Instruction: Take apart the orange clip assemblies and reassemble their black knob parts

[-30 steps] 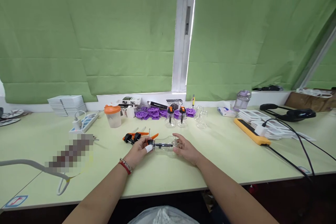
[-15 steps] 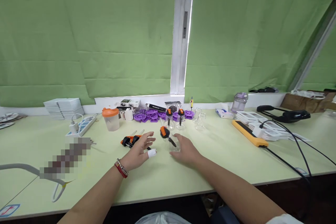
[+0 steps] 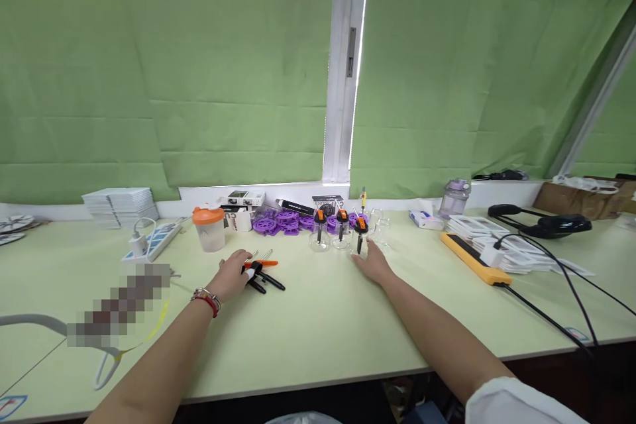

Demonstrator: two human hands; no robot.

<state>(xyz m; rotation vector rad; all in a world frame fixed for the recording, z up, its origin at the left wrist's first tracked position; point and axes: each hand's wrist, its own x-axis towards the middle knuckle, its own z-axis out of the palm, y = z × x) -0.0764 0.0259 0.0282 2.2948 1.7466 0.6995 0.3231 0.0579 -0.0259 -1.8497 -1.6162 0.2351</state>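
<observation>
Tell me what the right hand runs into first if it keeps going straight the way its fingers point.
The right hand points away toward the window. First in line is probably the clear bottle with the orange-capped dropper, already at its fingertips, with empty clear bottles just beyond; depth is hard to judge.

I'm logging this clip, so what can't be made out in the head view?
- Pixelated patch: blurred, contents unreadable.
- Left hand: its fingers cover the pump heads, so grip is unclear.
- Right hand: contact with the third bottle too small to judge.
- Box labels: too small.
- Cardboard box: cut by right edge.
</observation>
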